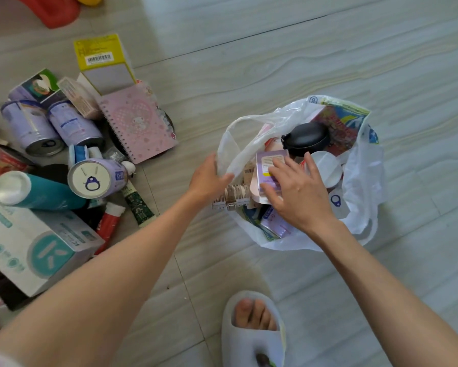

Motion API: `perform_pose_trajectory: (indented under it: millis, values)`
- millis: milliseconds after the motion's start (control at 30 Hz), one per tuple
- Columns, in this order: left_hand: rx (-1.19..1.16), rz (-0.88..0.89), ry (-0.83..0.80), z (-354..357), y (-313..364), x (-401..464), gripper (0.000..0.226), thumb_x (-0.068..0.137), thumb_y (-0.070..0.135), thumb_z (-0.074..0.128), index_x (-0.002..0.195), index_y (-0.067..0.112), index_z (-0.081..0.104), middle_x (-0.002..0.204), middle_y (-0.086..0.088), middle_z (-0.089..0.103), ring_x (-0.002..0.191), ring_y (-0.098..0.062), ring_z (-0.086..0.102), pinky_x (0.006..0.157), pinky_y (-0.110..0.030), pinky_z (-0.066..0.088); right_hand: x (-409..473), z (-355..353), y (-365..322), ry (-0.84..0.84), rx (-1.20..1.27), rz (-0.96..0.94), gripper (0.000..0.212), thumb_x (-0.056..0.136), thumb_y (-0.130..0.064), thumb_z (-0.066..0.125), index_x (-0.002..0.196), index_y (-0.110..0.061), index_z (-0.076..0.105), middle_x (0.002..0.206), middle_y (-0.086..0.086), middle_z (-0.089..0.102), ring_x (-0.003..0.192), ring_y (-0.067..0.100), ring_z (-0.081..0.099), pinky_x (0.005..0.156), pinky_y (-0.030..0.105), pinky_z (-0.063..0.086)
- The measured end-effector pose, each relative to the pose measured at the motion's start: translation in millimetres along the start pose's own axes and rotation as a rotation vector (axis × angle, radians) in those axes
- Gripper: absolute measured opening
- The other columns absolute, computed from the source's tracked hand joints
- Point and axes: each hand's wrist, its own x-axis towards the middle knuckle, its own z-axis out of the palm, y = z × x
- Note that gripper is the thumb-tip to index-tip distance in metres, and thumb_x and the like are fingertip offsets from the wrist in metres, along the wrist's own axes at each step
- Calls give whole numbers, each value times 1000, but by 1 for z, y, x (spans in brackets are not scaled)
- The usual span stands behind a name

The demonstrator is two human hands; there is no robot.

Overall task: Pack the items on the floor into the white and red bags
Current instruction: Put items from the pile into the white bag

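Looking down from my head camera, the far left of the pale wood-grain tiled floor (275, 49) holds the pile waiting to be packed. Nearest me lies a white cardboard box with teal printing (34, 247), and a teal plastic bottle with a white cap (34, 190) rests on top of it. Behind these lie two lilac metal cans on their sides (50, 127), with a third lilac can (97, 177) turned so its round white end faces me. A red tube (110, 225) and a dark green tube (138, 205) lie just beside that can. Further back, a pink spiral-bound notebook (139, 123) leans against the pile, and a yellow-and-white carton with a barcode (103, 62) stands behind it.

Moving to the middle, my left hand (209, 178) grips the near left edge of the white plastic bag (365, 176), fingers curled around the thin film.

To the right, the bag sits open on the floor, already full. My right hand (300, 192) lies inside its mouth, fingers spread and nearly straight, pressing on a small lilac cardboard box (268, 161). Just beyond the fingertips sit a black oval case (305, 137) and a round white lid (327, 168). A colourful printed packet (341, 123) stands against the bag's far wall.

At the bottom, my foot shows in a white slipper (254, 345).
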Motion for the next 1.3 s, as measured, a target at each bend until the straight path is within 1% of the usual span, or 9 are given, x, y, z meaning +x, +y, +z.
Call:
perform_pose_trajectory:
  millis: [167, 267, 433, 567, 667, 767, 933, 1133, 1300]
  values:
    - [83, 68, 66, 15, 8, 1, 14, 86, 21, 61, 93, 9, 62, 80, -7, 59, 74, -21, 52, 62, -26, 35, -10, -12, -1, -221, -130, -65, 90, 72, -75, 24, 134, -14, 46, 143, 11, 43, 137, 26, 34, 112, 49, -3]
    - [70, 123, 175, 5, 9, -6, 29, 94, 19, 48, 65, 13, 44, 60, -1, 48, 61, -21, 46, 49, -25, 33, -6, -17, 3, -345, -182, -116, 88, 77, -74, 34, 146, -21, 24, 155, 8, 20, 144, 24, 15, 111, 54, -12]
    - [29, 278, 257, -22, 17, -27, 16, 94, 16, 46, 82, 6, 47, 63, 6, 46, 47, -3, 50, 44, -12, 38, 13, -11, 13, 30, -113, 3, 26, 72, -25, 60, 93, -15, 71, 104, 12, 67, 102, 31, 62, 103, 63, 25]
    - [-69, 230, 223, -28, 19, -37, 12, 95, 15, 45, 89, 5, 45, 72, 2, 48, 49, -3, 53, 41, -11, 41, 13, -5, 13, 153, -29, 219, 40, 65, 0, 64, 103, -9, 67, 109, 17, 63, 111, 35, 56, 104, 62, 26]
    - [-145, 201, 155, -31, 4, -42, 12, 92, 22, 53, 98, 16, 46, 84, 3, 55, 66, -9, 57, 57, -22, 49, -3, -1, -1, 200, 9, 220, 58, 69, -2, 57, 127, -8, 53, 131, 18, 53, 129, 35, 42, 109, 57, 19]
    - [93, 182, 62, -25, -46, -67, 39, 84, 32, 63, 117, 20, 46, 98, 4, 51, 80, -11, 53, 69, -25, 45, -28, 2, -29, 306, 91, 158, 48, 76, -14, 46, 123, -8, 54, 132, 17, 51, 129, 32, 40, 110, 51, 22]
    - [549, 419, -493, -8, -133, -128, 71, 60, 62, 65, 120, 37, 36, 119, -2, 46, 105, -18, 48, 90, -25, 42, -77, 39, -73, 100, 90, -55, 42, 69, -21, 66, 110, -11, 62, 126, 17, 57, 121, 31, 50, 105, 50, 36]
    - [753, 645, -320, -10, -144, -130, 60, 52, 32, 79, 105, 29, 49, 102, -2, 60, 86, -22, 63, 66, -24, 51, -84, 52, -75, 31, 80, -4, 39, 70, -18, 66, 108, -11, 63, 122, 16, 60, 114, 32, 57, 103, 49, 38]
    - [281, 474, -156, -30, -94, -104, 50, 72, 41, 67, 113, 16, 55, 95, 6, 59, 82, -10, 57, 71, -12, 38, -70, 30, -54, 281, 235, 110, 26, 78, -4, 57, 102, -8, 66, 120, 16, 58, 119, 27, 45, 103, 49, 34]
